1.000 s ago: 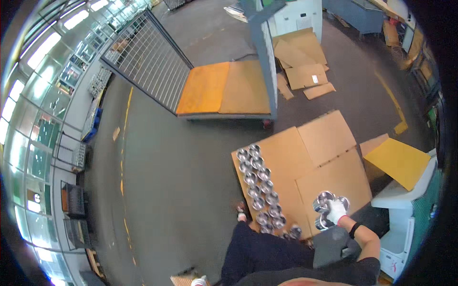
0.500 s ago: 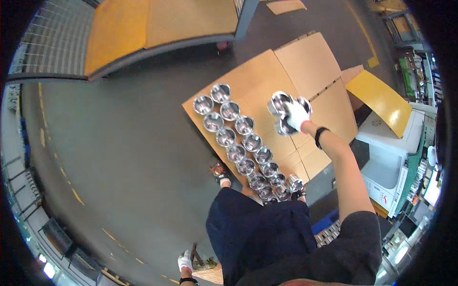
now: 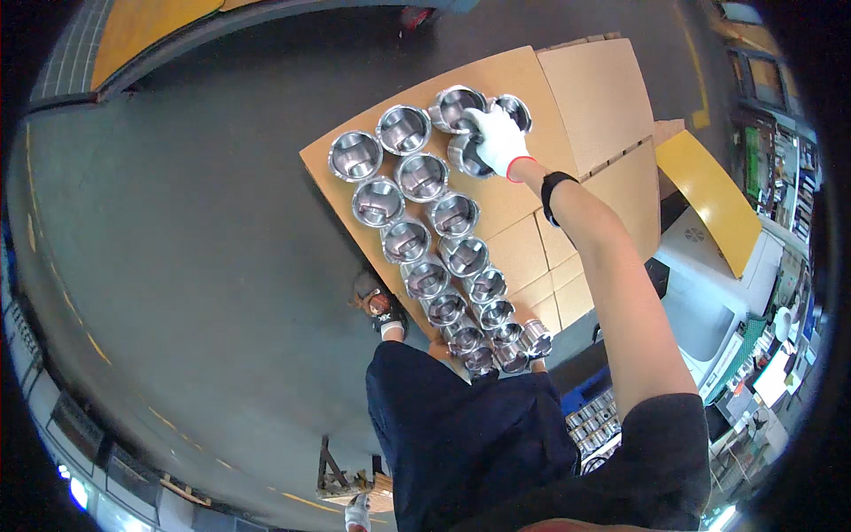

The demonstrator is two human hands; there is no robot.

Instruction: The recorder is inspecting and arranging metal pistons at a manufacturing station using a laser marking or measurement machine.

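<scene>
My right hand (image 3: 498, 140), in a white glove, is closed on a cluster of three metal pistons (image 3: 456, 108) over the far part of the cardboard sheet (image 3: 589, 80). Their hollow sides face up; whether they touch the sheet is unclear. Two rows of similar pistons (image 3: 422, 177) stand along the sheet's left side, running toward my legs. At the near end, one piston (image 3: 535, 339) is tilted on its side. My left hand (image 3: 357, 512), also gloved, hangs low at the bottom edge beside a wooden piece (image 3: 341, 483), fingers loosely extended and holding nothing visible.
A white machine (image 3: 705, 257) with a raised yellow panel (image 3: 709, 199) stands right of the cardboard. More metal parts (image 3: 594, 421) lie in rows by my right side, near a blue container (image 3: 581, 390). An orange-topped cart or rack (image 3: 151, 40) occupies the far left.
My right hand has carried the three pistons left and away from me, close to the far end of the rows. My left hand has dropped lower. The view has shifted closer.
</scene>
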